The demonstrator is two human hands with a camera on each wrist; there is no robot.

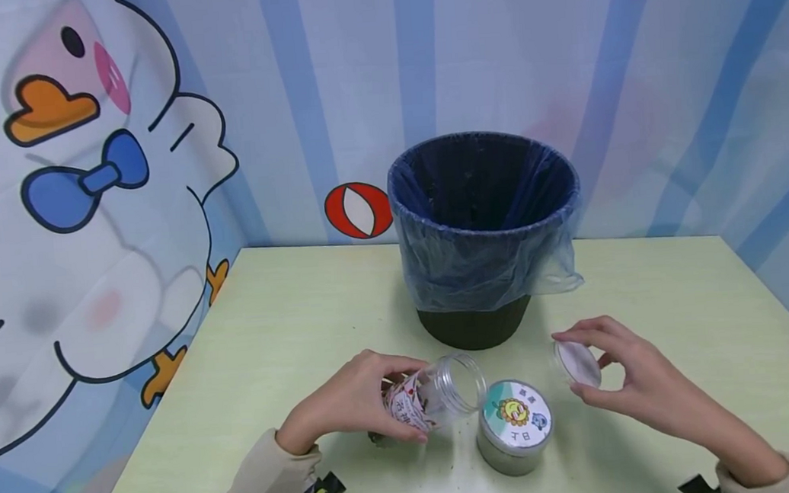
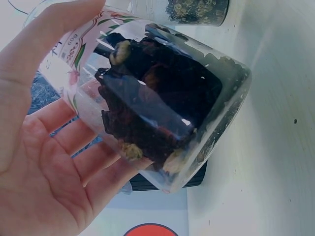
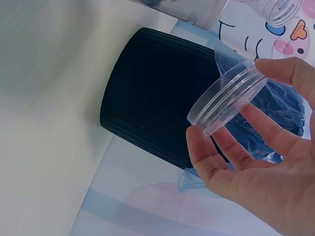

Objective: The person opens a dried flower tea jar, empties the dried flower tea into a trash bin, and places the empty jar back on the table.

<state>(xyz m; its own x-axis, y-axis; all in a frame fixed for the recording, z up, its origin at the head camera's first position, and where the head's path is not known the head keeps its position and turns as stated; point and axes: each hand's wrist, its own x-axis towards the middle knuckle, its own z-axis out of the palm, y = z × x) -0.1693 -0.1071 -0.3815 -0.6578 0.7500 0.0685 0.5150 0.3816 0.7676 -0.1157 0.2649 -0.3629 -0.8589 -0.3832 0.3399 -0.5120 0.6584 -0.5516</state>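
Note:
In the head view my left hand [image 1: 347,402] grips a clear plastic jar [image 1: 429,398] with a printed label, tipped on its side, its uncapped threaded mouth facing right. Dark dried pieces and a few pale buds lie inside the jar [image 2: 162,83], as the left wrist view shows. My right hand [image 1: 640,374] pinches a round clear screw lid [image 1: 579,363] by its rim, held apart from the jar. Between the hands, a second jar [image 1: 515,425] stands upright, its white and green top printed with a smiling flower; dried flowers [image 2: 197,11] show through its side.
Behind the hands stands a black bin [image 1: 476,326] lined with a blue translucent bag [image 1: 488,267]. The pale table [image 1: 316,298] meets a cartoon-printed backdrop [image 1: 355,73] at the back and left. Small dark specks lie on the tabletop.

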